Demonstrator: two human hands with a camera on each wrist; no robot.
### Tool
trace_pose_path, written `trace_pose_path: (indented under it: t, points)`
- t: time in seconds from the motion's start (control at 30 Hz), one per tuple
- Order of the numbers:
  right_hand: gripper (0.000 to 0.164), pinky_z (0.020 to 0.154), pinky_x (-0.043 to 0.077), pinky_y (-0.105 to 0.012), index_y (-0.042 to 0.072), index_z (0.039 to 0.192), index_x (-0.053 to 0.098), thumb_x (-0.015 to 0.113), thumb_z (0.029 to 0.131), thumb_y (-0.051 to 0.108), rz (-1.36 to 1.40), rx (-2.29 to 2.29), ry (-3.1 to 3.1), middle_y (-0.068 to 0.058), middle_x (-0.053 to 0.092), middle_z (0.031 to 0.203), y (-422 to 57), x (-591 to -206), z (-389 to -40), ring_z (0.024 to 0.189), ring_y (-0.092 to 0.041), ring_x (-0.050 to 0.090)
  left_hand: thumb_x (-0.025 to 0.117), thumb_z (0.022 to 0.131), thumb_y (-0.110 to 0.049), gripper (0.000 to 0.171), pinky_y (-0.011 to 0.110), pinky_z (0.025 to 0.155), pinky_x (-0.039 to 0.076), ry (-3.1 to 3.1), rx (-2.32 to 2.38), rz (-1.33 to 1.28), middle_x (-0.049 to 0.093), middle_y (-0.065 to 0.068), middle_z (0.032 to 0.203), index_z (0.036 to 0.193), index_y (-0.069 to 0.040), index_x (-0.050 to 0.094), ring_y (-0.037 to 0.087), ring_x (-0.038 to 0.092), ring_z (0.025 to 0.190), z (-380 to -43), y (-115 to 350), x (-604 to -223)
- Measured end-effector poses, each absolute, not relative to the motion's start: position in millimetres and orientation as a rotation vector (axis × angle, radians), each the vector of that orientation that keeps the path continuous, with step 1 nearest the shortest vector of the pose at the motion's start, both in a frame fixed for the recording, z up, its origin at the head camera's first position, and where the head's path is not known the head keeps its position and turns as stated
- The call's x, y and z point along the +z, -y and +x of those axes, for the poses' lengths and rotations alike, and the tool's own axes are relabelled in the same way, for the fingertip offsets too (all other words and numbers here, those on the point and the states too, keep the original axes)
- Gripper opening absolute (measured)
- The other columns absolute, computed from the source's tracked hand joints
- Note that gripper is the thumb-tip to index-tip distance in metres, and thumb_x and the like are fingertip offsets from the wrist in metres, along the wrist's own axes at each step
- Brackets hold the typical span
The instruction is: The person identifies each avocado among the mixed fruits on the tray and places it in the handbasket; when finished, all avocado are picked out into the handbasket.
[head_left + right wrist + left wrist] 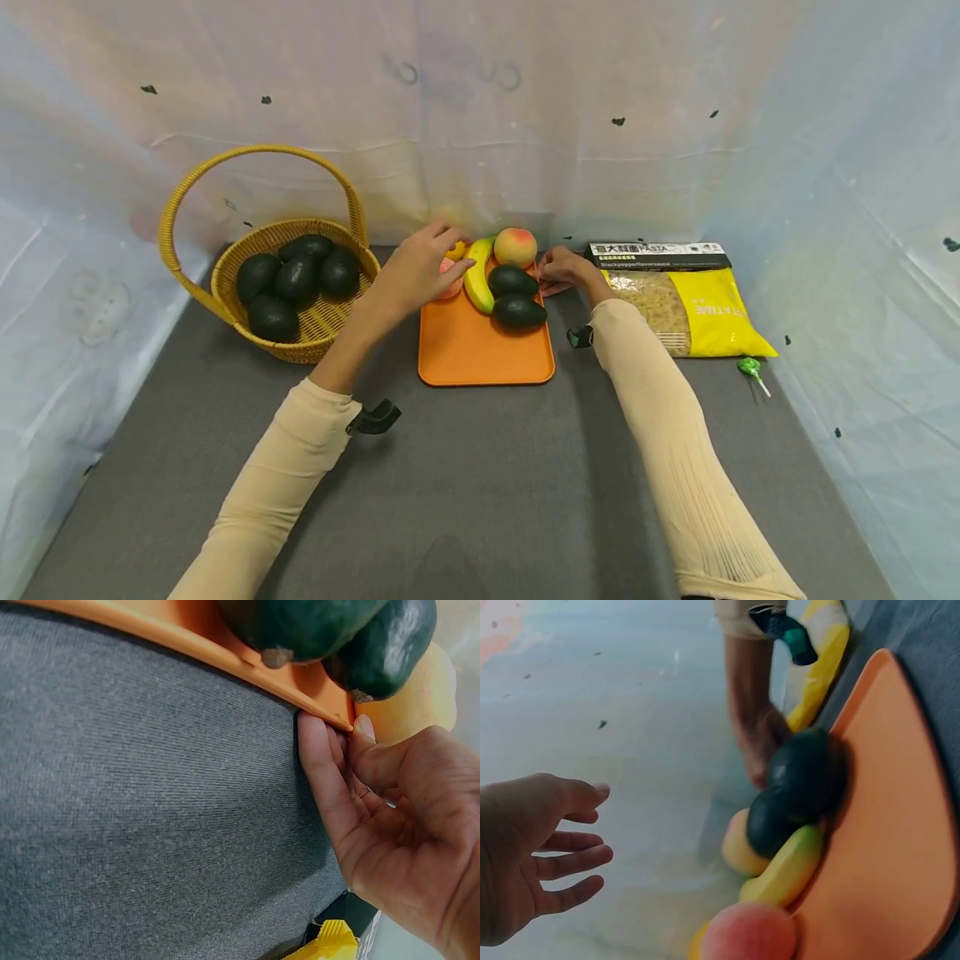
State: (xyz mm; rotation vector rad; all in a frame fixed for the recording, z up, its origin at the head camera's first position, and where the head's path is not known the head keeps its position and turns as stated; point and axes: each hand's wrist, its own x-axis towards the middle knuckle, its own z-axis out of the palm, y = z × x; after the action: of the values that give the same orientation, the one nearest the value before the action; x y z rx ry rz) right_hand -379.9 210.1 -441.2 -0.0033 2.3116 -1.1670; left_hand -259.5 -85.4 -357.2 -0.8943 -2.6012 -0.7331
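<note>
An orange tray (483,358) lies on the table, its far half holding fruit. On it are a banana (477,277), a peach (515,247), two dark avocados (520,312), a pinkish round fruit (450,288) and a small yellow-orange fruit (456,250). My left hand (416,268) hovers over the tray's far left side, partly covering the last two fruits. In the left wrist view its fingers (574,862) are loosely spread with nothing between them. My right hand (405,802) pinches the tray's rim near the far right corner, thumb on one side, fingertips on the other.
A yellow wicker basket (324,327) with a tall handle stands at left, holding several avocados (298,280). At right lie a black pasta box (660,257), a yellow pasta bag (712,312) and a green lollipop (749,367). A pale sheet (487,108) hangs behind the table.
</note>
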Motion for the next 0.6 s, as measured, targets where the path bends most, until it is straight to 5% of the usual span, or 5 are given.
trace_pose_path:
  t: [0.27,0.6]
  points:
    - [0.022,0.097,0.062,-0.044,-0.006,0.125,0.056,0.049,0.106,0.004,0.006,-1.158,-2.311,-0.011,0.060,0.098,-211.2,-440.6,-379.0,0.084,-0.021,0.068,0.072,0.101,-0.026,0.035,0.038,0.090,0.058,2.644,-0.699,-1.099,0.066,0.014,0.124,0.129,-0.006,0.067,0.026,0.066,0.103,-262.6,47.9,-388.6]
    - [0.011,0.083,0.065,-0.033,0.000,0.112,0.057,0.050,0.106,0.005,0.001,-1.156,-2.328,-0.010,0.059,0.094,-211.0,-442.7,-381.0,0.080,-0.019,0.067,0.076,0.098,-0.025,0.043,0.041,0.096,0.058,2.690,-0.595,-1.267,0.063,0.014,0.132,0.135,-0.006,0.066,0.029,0.065,0.115,-270.7,17.5,-421.0]
